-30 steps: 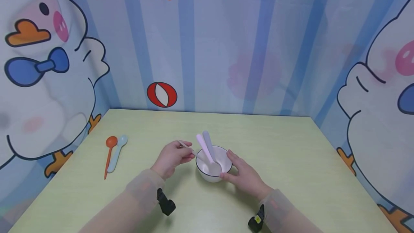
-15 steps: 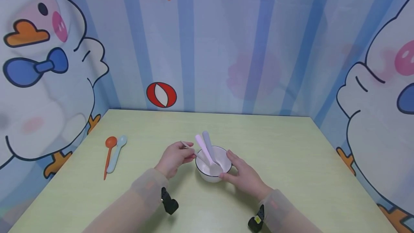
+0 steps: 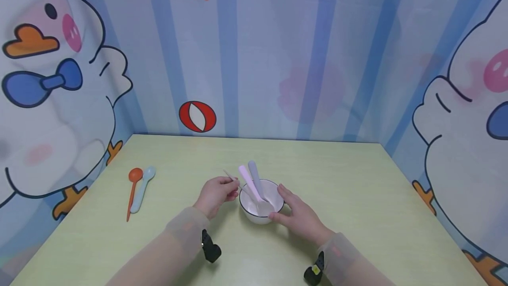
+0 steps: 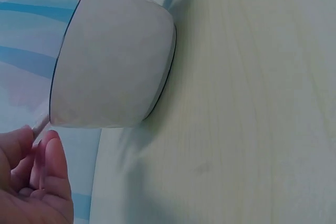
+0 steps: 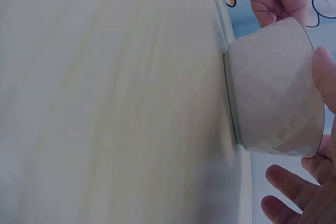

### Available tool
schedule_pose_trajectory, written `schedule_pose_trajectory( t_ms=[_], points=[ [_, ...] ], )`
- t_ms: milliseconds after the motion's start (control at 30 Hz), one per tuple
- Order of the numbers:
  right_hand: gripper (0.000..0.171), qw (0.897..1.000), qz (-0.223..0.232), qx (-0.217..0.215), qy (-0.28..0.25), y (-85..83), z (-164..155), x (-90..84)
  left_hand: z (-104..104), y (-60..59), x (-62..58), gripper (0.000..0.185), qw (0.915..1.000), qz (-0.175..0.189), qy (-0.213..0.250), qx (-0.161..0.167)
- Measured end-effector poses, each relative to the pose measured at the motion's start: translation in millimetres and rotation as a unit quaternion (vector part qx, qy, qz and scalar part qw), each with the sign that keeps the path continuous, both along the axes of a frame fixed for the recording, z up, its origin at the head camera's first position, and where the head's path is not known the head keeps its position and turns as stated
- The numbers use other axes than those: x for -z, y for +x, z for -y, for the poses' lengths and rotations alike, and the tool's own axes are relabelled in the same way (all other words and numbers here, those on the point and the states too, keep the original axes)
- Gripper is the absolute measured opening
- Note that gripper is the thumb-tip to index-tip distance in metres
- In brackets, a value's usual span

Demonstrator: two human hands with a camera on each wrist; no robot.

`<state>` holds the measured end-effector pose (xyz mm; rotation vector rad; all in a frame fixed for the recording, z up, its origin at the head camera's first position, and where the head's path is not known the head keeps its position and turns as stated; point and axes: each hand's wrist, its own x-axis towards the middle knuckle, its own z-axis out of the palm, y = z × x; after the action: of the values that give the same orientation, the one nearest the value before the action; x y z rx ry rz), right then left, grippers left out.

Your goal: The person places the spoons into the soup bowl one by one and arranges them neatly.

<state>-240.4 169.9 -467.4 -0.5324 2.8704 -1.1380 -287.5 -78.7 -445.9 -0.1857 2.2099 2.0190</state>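
A white bowl (image 3: 257,220) with a dark rim stands upright in the middle of the table. My left hand (image 3: 216,195), at the bowl's left, pinches the thin pale handle (image 3: 228,174) of a utensil that leans over the rim; its lower end blends in with the bowl. A pink spoon (image 3: 248,178) and a lavender-handled utensil (image 3: 254,172) also lean inside, handles pointing away; their lower ends overlap. On the bowl's right side, my right hand (image 3: 301,220) holds the wall between thumb and fingers. The right wrist view shows the thumb (image 5: 324,74) at the rim.
An orange spoon (image 3: 135,174) and a light blue spoon (image 3: 143,192) lie side by side on the left of the pale table (image 3: 337,175). Behind and beside the table hangs a blue striped duck-print cloth (image 3: 270,47).
My left hand has shifted slightly right and nearer to the bowl, and the pale handle's free end has moved right with it. My right hand and the bowl stay in place.
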Motion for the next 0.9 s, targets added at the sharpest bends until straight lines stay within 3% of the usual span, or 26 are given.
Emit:
schedule_pose_trajectory(
  t_ms=[500,900],
  points=[
    [0.087,1.000,-0.001,0.001,0.000,-0.4,-0.2,1.8,-0.6,-0.6,4.8,0.026,0.9997,0.006,-0.022,-0.003],
    [0.087,1.000,-0.006,-0.003,0.001,0.2,-0.5,0.2,8.7,4.4,8.1,0.040,0.9990,0.014,-0.041,0.010]
  ],
)
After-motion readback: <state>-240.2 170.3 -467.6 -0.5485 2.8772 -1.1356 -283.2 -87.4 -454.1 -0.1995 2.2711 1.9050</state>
